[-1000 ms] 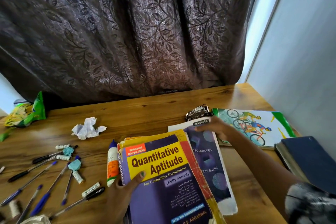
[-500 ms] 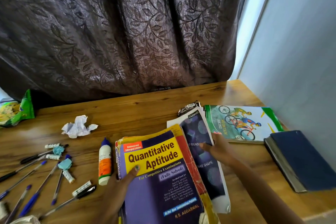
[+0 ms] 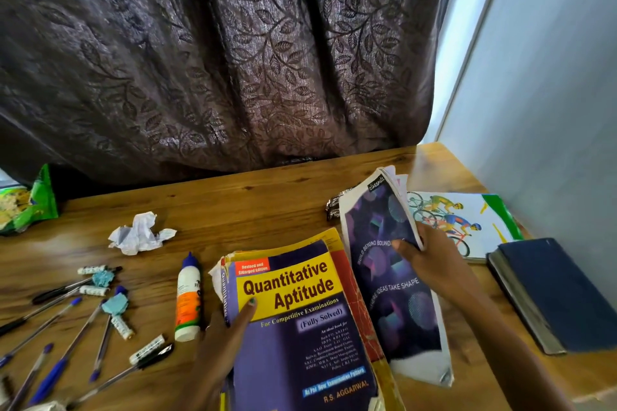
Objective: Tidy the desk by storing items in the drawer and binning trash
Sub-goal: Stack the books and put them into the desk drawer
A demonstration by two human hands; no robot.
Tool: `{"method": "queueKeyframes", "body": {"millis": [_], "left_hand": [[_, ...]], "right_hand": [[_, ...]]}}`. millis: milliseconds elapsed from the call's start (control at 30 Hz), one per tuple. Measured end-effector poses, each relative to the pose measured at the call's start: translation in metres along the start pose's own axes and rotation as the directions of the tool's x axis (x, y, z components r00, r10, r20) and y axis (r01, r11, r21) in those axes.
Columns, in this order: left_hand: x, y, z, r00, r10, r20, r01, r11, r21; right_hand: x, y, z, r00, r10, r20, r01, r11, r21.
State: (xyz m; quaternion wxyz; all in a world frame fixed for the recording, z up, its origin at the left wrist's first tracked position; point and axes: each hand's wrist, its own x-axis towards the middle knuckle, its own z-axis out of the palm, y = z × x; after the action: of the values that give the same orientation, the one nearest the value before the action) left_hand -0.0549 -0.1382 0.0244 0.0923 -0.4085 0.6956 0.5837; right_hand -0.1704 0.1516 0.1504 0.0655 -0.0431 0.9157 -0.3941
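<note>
The thick "Quantitative Aptitude" book [image 3: 300, 320] lies at the near middle of the wooden desk [image 3: 253, 207]. My left hand [image 3: 220, 344] grips its left spine edge, thumb on the cover. Right of it is a purple notebook [image 3: 390, 280], its far end lifted off the desk. My right hand [image 3: 430, 264] grips its right edge, thumb on the cover. A crumpled white paper [image 3: 140, 235] lies to the left, a glue bottle [image 3: 188, 299] beside the thick book.
Several pens [image 3: 63, 327], caps and small scraps are scattered at the left. A green snack packet [image 3: 26, 207] sits at the far left. A cycling-cover book [image 3: 464, 220] and a dark blue book [image 3: 561, 294] lie at the right by the wall. A foil wrapper [image 3: 334, 208] is behind the notebook.
My right hand slid from the notebook's far end to its right edge and raised that end off the desk. My left hand stayed on the thick book.
</note>
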Motion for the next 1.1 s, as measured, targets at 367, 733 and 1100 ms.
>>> {"method": "queueKeyframes", "body": {"millis": [367,733,1100], "left_hand": [[-0.067,0.059,0.028,0.912,0.328,-0.245,-0.277,0.935,0.222],[-0.082,0.059,0.109,0.708,0.697,0.116,-0.648,0.575,0.499],[-0.070,0.064,0.172,0.542,0.575,0.613,-0.736,-0.027,0.677]], "right_hand": [[-0.001,0.002,-0.078,1.000,0.014,-0.009,-0.010,0.944,0.330],[-0.022,0.114,-0.026,0.947,0.247,0.206,-0.294,0.924,0.245],[0.003,0.106,-0.024,0.990,0.134,-0.043,-0.138,0.866,-0.481]]}}
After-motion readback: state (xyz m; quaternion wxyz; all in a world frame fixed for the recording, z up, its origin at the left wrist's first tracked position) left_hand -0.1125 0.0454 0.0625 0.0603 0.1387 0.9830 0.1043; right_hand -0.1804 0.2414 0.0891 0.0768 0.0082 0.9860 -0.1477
